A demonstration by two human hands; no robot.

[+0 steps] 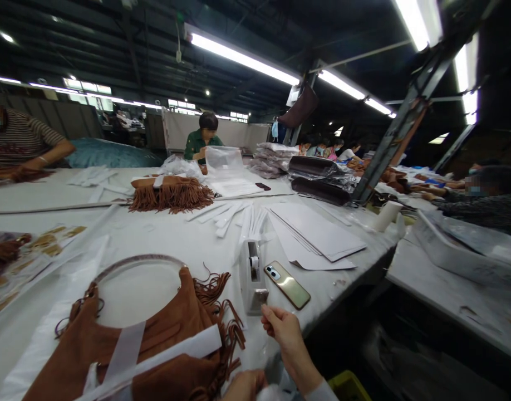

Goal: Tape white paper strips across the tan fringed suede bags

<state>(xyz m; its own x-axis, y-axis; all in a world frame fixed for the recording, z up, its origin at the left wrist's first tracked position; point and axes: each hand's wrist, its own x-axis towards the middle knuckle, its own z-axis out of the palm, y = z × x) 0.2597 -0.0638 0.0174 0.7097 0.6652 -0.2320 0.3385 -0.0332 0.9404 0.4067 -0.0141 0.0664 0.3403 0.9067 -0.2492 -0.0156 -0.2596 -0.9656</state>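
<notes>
My right hand (285, 334) reaches to the front of a white tape dispenser (252, 277), its thumb and fingers pinched at the cutter end; whatever they pinch is too small to name. My left hand (244, 385) sits at the bottom edge beside a brown suede fringed bag (159, 340), its fingers curled and mostly hidden. The bag lies flat on the white table (167, 234) with strips of white paper (184, 348) across it and a curved handle (134, 260) above it.
A gold phone (287, 284) lies right of the dispenser. White card sheets (318, 231) and paper strips (234, 214) sit further back, with another fringed bag (170, 193). Other people work at the far side, left and right. The table edge drops away at right.
</notes>
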